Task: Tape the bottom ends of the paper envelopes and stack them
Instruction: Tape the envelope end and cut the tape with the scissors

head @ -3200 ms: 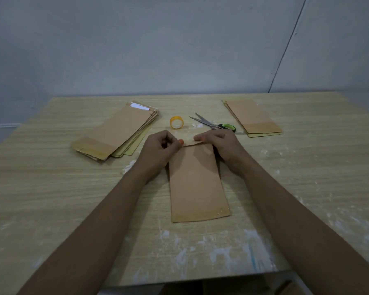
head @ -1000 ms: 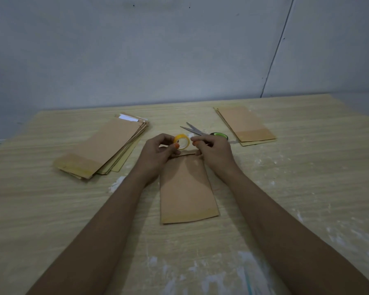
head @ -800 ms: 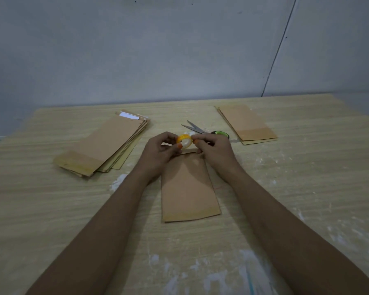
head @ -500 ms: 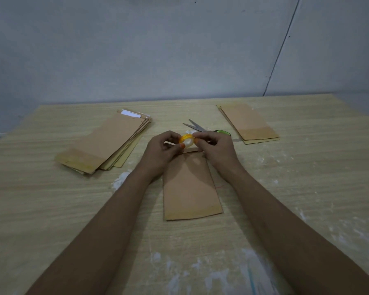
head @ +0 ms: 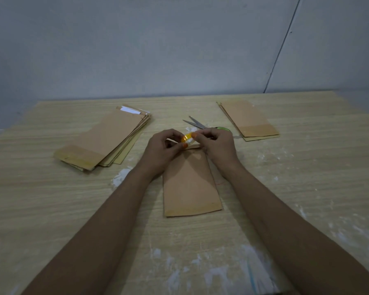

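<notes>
Both hands meet above the far end of a brown paper envelope (head: 191, 184) that lies flat in the middle of the tabletop (head: 51, 209). The left hand (head: 161, 150) and the right hand (head: 218, 145) both pinch a small yellow tape roll (head: 188, 139) between curled fingers; the hands hide most of the roll and the envelope's far edge. Behind the right hand lie scissors (head: 195, 123), whose green handle is mostly hidden. A thick envelope pile (head: 102, 141) lies toward the far left corner, a thin stack (head: 250, 121) toward the far right edge. A white slip on the pile shows no readable writing.
</notes>
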`<action>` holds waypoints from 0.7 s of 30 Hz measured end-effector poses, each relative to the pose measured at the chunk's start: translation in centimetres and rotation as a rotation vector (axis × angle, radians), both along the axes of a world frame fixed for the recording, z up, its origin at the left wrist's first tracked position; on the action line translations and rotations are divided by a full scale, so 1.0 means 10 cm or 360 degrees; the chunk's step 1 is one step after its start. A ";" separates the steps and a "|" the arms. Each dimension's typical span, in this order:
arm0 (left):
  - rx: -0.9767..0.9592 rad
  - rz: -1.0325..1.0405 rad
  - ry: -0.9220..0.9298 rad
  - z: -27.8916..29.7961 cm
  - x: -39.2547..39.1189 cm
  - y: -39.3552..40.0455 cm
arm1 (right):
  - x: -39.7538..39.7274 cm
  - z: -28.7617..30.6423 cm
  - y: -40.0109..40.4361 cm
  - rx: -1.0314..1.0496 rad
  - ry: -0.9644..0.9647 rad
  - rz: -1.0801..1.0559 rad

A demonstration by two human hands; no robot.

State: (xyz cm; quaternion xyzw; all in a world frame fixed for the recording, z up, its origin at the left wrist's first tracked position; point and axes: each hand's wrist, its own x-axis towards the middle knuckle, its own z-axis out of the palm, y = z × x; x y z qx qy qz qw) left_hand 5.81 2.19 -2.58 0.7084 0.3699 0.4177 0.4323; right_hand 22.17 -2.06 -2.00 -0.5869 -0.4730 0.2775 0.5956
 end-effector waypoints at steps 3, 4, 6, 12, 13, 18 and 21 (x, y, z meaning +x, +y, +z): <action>0.0039 -0.0010 0.0020 0.02 0.00 -0.02 | 0.01 0.05 -0.01 -0.0126 0.0107 0.0022; 0.0053 -0.0019 0.0034 0.02 0.01 -0.03 | 0.01 0.07 -0.02 -0.0174 0.0140 0.0034; 0.0067 -0.0032 0.0072 0.03 0.01 -0.04 | 0.02 0.08 -0.02 -0.0229 0.0155 0.0058; 0.0092 -0.0040 0.0134 0.03 0.01 -0.04 | -0.02 0.09 -0.02 -0.0247 0.0009 0.0066; 0.0094 -0.0037 0.0145 0.04 0.01 -0.05 | -0.02 0.10 -0.02 -0.0252 -0.0002 0.0062; 0.0152 -0.0051 0.0214 0.10 0.04 -0.09 | -0.01 0.11 -0.01 -0.0315 0.0049 0.0067; 0.0162 -0.0050 0.0269 0.11 0.06 -0.08 | -0.02 0.13 0.01 -0.0393 0.0150 0.0057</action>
